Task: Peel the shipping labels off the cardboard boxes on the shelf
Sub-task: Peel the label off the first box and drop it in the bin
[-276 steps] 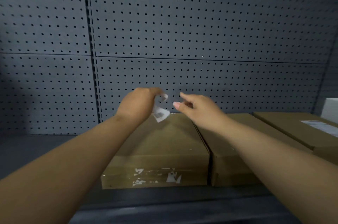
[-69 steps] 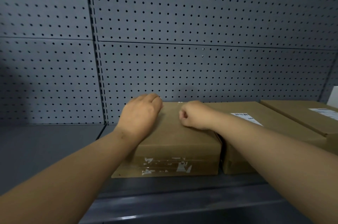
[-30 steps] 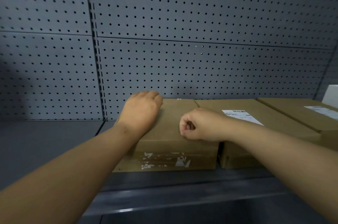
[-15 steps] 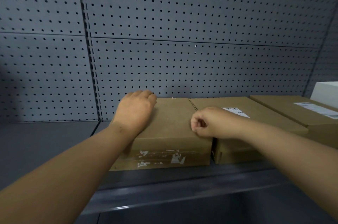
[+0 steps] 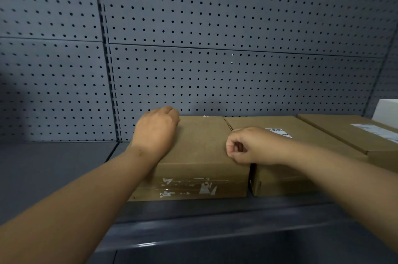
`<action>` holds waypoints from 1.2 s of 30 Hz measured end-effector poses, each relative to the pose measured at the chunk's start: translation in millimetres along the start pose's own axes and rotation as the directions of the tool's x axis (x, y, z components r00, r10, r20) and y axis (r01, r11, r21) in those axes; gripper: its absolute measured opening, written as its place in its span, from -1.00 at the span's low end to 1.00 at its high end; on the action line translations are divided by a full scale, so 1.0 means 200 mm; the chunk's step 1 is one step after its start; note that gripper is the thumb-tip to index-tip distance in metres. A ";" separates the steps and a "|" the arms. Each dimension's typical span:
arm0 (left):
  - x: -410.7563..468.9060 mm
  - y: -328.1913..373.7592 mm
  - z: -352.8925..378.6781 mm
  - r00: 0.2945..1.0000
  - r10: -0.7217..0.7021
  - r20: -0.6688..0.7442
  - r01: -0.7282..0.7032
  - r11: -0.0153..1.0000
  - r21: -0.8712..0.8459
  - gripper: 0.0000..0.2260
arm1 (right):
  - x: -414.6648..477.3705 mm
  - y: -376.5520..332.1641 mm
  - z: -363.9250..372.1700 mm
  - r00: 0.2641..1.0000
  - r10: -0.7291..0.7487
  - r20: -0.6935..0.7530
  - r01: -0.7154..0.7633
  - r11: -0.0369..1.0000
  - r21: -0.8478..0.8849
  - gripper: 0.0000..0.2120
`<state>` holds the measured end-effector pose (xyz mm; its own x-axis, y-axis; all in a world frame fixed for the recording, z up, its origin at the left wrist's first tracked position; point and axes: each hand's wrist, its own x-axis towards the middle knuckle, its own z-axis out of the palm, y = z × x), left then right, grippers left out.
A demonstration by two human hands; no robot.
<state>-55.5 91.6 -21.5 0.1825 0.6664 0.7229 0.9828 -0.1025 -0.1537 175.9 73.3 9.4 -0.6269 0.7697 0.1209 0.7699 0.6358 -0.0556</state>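
Note:
Three flat cardboard boxes lie side by side on a grey shelf (image 5: 193, 216). The left box (image 5: 202, 141) has a bare top and torn white label remnants (image 5: 189, 186) on its front face. My left hand (image 5: 157, 132) rests on its far left corner, fingers curled under and hidden. Hovering over the seam between the left and middle box (image 5: 247, 122), my right hand (image 5: 247, 145) is a closed fist with nothing visible in it. The middle box carries a white barcode label (image 5: 279, 132), partly hidden by my wrist. The right box (image 5: 336, 132) has its own label (image 5: 374, 131).
A grey pegboard wall (image 5: 215, 69) rises right behind the boxes. A white box (image 5: 387, 110) stands at the far right edge. Bare shelf surface (image 5: 53, 162) stretches to the left of the boxes.
Long ago my left hand held a peeled label piece in the air; it has since settled on the left box. In the last second my right fist slid right toward the middle box.

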 end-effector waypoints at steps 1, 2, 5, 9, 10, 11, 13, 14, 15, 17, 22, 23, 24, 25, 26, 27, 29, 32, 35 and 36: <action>0.00 0.00 0.00 1.000 -0.001 0.004 0.001 1.000 -0.006 -0.82 | 0.00 0.01 0.00 1.000 0.005 -0.002 -0.005 1.000 0.005 -0.91; 0.00 0.00 0.00 1.000 0.000 0.003 0.000 1.000 -0.010 -0.82 | 0.00 0.02 0.00 1.000 0.015 -0.008 -0.015 1.000 0.001 -0.94; 0.00 0.00 -0.01 1.000 0.005 0.002 -0.005 1.000 -0.014 -0.80 | -0.02 0.04 0.00 1.000 -0.013 -0.003 0.013 1.000 0.018 -0.93; -0.01 0.01 0.00 1.000 -0.019 0.000 0.019 0.999 -0.030 -0.85 | -0.04 0.05 -0.01 1.000 -0.018 0.009 0.018 1.000 0.015 -0.95; -0.01 0.01 -0.01 0.999 -0.031 -0.009 0.031 0.999 -0.030 -0.86 | -0.03 0.05 -0.01 1.000 -0.023 0.013 0.023 1.000 0.010 -0.93; -0.01 0.01 -0.01 0.999 -0.041 -0.012 0.041 0.999 -0.031 -0.86 | -0.02 0.05 -0.01 1.000 -0.021 0.017 0.021 1.000 0.005 -0.92; -0.01 0.01 -0.01 0.998 -0.062 -0.004 0.061 0.997 -0.041 -0.87 | 0.00 0.05 -0.01 1.000 0.008 0.007 -0.008 1.000 -0.021 -0.96; -0.01 0.02 -0.02 0.997 -0.075 -0.003 0.075 0.996 -0.052 -0.88 | 0.01 0.06 -0.01 1.000 0.029 0.001 -0.029 0.999 -0.038 -0.93; -0.02 0.02 -0.02 0.996 -0.091 -0.002 0.090 0.994 -0.060 -0.88 | 0.03 0.06 -0.01 0.999 0.044 0.002 -0.044 0.998 -0.045 -0.91; -0.02 0.02 -0.02 0.993 -0.120 0.017 0.121 0.991 -0.062 -0.87 | 0.07 0.04 -0.01 0.998 0.063 0.015 -0.063 0.997 -0.041 -0.89; -0.02 0.02 -0.04 0.988 -0.144 0.046 0.147 0.987 -0.060 -0.83 | 0.28 0.02 0.01 0.991 0.137 0.002 -0.137 0.990 -0.024 -0.88; -0.02 0.02 -0.04 0.988 -0.146 0.047 0.148 0.988 -0.053 -0.83 | 0.34 0.03 0.02 0.984 0.181 -0.002 -0.181 0.983 -0.018 -0.84; -0.02 0.02 -0.04 0.988 -0.146 0.049 0.148 0.988 -0.042 -0.84 | 0.40 0.05 0.04 0.972 0.236 -0.002 -0.236 0.972 -0.016 -0.82; -0.02 0.02 -0.05 0.988 -0.146 0.053 0.148 0.989 -0.029 -0.85 | 0.45 0.06 0.05 0.959 0.284 -0.013 -0.284 0.959 -0.015 -0.80; -0.02 0.02 -0.05 0.987 -0.148 0.060 0.150 0.989 -0.018 -0.85 | 0.48 0.05 0.07 0.948 0.316 -0.033 -0.317 0.948 -0.014 -0.75; -0.02 0.02 -0.05 0.986 -0.150 0.068 0.151 0.988 -0.012 -0.86 | 0.51 0.04 0.08 0.944 0.327 -0.039 -0.328 0.945 -0.014 -0.72; -0.02 0.02 -0.05 0.987 -0.144 0.074 0.145 0.989 -0.009 -0.88 | 0.51 -0.05 0.10 0.963 0.269 -0.024 -0.270 0.963 -0.024 -0.78; -0.02 0.02 -0.05 0.990 -0.125 0.067 0.125 0.992 0.007 -0.91 | 0.39 -0.19 0.08 0.996 0.083 0.027 -0.084 0.995 0.051 -0.93; -0.02 0.02 -0.05 0.993 -0.098 0.058 0.097 0.995 0.029 -0.89 | 0.26 -0.18 0.03 0.994 0.001 0.112 -0.017 0.989 0.144 -0.94; -0.02 0.02 -0.05 0.994 -0.088 0.059 0.086 0.996 0.031 -0.89 | 0.25 -0.14 0.02 0.992 0.048 0.113 -0.062 0.990 0.128 -0.92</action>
<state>-52.9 80.4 -18.3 0.0935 0.7152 0.6926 0.9935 -0.0217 -0.1117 123.3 93.8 13.9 -0.5991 0.8007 0.0055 0.7856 0.5890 -0.1896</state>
